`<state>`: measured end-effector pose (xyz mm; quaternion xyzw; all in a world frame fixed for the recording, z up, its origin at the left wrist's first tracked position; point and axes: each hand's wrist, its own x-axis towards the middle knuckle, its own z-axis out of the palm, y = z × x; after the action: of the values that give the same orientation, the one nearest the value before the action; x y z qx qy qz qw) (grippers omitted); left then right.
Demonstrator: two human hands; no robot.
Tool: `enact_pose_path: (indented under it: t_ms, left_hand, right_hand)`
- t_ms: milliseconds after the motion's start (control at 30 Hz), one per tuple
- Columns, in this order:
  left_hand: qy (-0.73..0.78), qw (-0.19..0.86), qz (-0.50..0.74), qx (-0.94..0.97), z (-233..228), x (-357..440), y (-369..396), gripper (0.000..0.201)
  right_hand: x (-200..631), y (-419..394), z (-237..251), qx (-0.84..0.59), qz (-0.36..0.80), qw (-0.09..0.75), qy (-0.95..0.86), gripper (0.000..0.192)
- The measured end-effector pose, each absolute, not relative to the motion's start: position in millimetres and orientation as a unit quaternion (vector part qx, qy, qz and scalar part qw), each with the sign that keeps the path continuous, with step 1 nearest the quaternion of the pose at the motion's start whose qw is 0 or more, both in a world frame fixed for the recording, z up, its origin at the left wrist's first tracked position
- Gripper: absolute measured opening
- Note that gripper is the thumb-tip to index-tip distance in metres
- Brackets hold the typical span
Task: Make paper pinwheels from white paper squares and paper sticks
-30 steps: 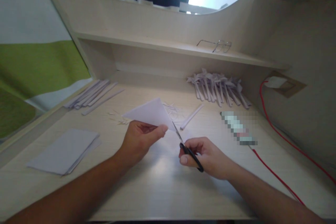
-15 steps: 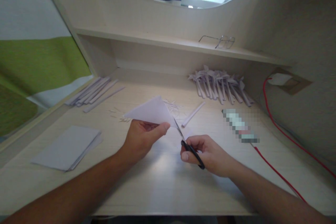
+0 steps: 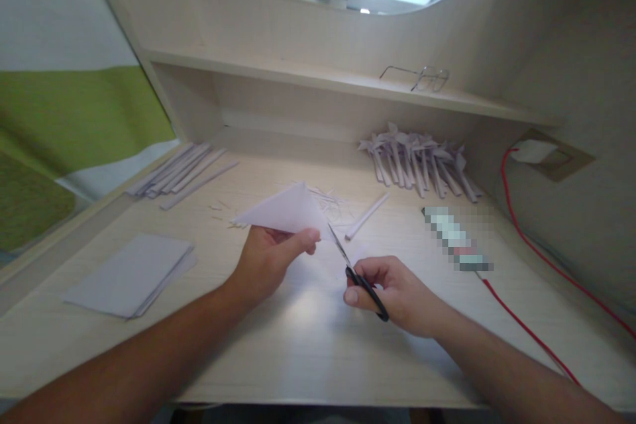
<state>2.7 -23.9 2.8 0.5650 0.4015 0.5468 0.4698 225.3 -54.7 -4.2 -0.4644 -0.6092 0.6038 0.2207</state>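
My left hand [image 3: 271, 258] pinches the lower edge of a white sheet of paper [image 3: 288, 209] folded into a triangle, held above the desk. In my right hand [image 3: 392, 295] is a pair of scissors [image 3: 365, 291] with black handles, fingers closed round the loops. The blades point up and to the left, at the triangle's right corner. Beyond the paper lie thin paper strips [image 3: 330, 202], partly hidden by it. A single rolled paper stick [image 3: 366, 216] rests on the desk just past the scissors.
A stack of white paper [image 3: 132, 271] lies at the left, with several paper sticks [image 3: 173, 172] behind it. Paper pinwheels [image 3: 417, 159] are grouped at the back right. A blurred-out phone [image 3: 456, 238] with a red cable [image 3: 527, 328] lies at right; glasses [image 3: 431, 79] sit on the shelf.
The view has shifted slightly. Both hands, the folded paper and the scissors keep nearly the same position relative to each other.
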Motion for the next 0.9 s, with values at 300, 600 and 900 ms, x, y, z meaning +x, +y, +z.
enact_pose_path:
  t_ms: [300, 600, 900]
  left_hand:
    - [0.345, 0.507, 0.571, 0.545, -10.0, 0.5, -20.0, 0.023]
    - [0.351, 0.511, 0.570, 0.539, -9.6, 0.6, -19.7, 0.024]
    - [0.355, 0.504, 0.567, 0.547, -8.6, 0.8, -20.5, 0.027]
  right_hand:
    - [222.4, -54.9, -4.7, -0.478, 0.594, 0.229, -0.605, 0.049]
    - [222.6, -54.2, -5.4, -0.490, 0.588, 0.226, -0.602, 0.047]
    - [221.5, -54.9, -6.7, -0.489, 0.584, 0.242, -0.600, 0.044]
